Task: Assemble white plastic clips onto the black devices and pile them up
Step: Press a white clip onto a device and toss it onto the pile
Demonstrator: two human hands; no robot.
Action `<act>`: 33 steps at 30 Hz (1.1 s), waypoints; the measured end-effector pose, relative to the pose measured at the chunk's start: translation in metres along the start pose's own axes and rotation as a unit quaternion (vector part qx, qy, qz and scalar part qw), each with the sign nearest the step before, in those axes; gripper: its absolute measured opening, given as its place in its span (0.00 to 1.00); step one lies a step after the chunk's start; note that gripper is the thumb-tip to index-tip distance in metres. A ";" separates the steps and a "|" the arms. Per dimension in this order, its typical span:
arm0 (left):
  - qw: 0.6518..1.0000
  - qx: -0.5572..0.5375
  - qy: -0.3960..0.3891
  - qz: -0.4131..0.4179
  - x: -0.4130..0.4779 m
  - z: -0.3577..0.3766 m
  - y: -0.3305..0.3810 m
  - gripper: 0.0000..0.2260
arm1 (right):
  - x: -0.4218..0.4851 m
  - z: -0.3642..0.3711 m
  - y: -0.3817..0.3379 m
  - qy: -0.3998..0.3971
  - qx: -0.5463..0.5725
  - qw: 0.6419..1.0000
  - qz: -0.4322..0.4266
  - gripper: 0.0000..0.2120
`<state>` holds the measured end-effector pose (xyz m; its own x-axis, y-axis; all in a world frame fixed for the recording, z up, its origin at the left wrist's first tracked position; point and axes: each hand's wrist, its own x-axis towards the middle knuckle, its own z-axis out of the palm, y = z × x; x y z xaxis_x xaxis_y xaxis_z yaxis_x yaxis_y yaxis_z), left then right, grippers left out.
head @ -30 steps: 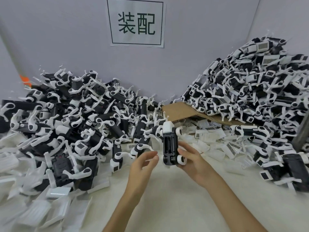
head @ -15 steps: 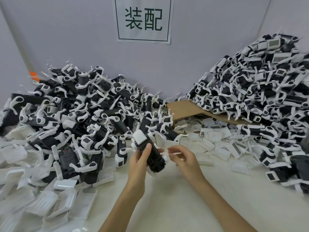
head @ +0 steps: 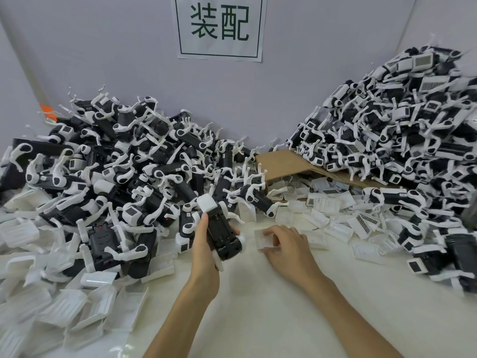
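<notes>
Now the right hand (head: 289,245), off the black device (head: 222,235), pinches a white clip (head: 261,239).

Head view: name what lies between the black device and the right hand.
A white plastic clip, pinched by the right hand, lies on the table beside the black device that the left hand holds. The head view shows it.

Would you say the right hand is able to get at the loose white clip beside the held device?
Probably yes: the right hand seems to pinch the white clip, which lies flat on the table with nothing over it. The left hand grips the black device just beside, not in between.
</notes>
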<state>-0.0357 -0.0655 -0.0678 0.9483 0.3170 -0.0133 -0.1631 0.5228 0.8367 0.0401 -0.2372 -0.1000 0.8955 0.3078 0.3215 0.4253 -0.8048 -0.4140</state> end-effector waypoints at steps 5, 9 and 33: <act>1.000 -0.005 -0.006 0.024 0.001 0.000 0.002 0.22 | 0.001 0.000 0.000 0.019 0.042 0.999 -0.017 0.05; 0.998 0.049 -0.030 0.017 0.003 -0.001 0.000 0.21 | 0.004 -0.013 -0.009 0.057 0.350 0.931 0.080 0.05; 0.993 0.114 -0.032 0.028 -0.006 0.006 -0.010 0.11 | -0.002 -0.030 -0.024 -0.067 0.646 0.758 0.063 0.21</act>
<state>-0.0377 -0.0774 -0.0729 0.9560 0.2862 0.0642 -0.1560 0.3107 0.9376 0.0240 -0.2342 -0.0650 0.9081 0.3883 0.1568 0.0317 0.3096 -0.9503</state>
